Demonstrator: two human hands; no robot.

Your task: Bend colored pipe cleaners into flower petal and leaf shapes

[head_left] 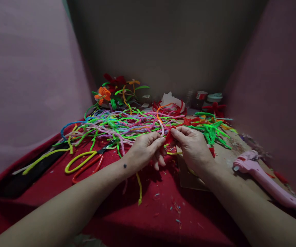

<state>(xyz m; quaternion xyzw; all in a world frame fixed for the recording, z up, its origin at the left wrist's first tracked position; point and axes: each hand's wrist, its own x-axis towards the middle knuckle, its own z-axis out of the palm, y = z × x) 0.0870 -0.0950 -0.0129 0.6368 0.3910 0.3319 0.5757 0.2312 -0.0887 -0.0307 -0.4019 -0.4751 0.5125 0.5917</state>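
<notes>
Over the front of the table, a small piece of red pipe cleaner (170,136) stretches between my two hands. My right hand (194,145) pinches it between thumb and forefinger. My left hand (146,146) is closed in a pinch at its left edge, with the lower fingers curled loosely underneath. The exact grip of the left fingertips is partly hidden. Just behind the hands spreads a large tangled heap of pipe cleaners (127,120) in green, pink, lilac, blue and orange. A yellow pipe cleaner (139,188) hangs below my left hand.
Scissors (82,164) with yellow and red handles lie left of my left forearm. A pink glue gun (262,176) rests at right, near cardboard (193,178). Pipe-cleaner flowers (103,95) stand at the back left. Fibre scraps dot the red cloth (127,219).
</notes>
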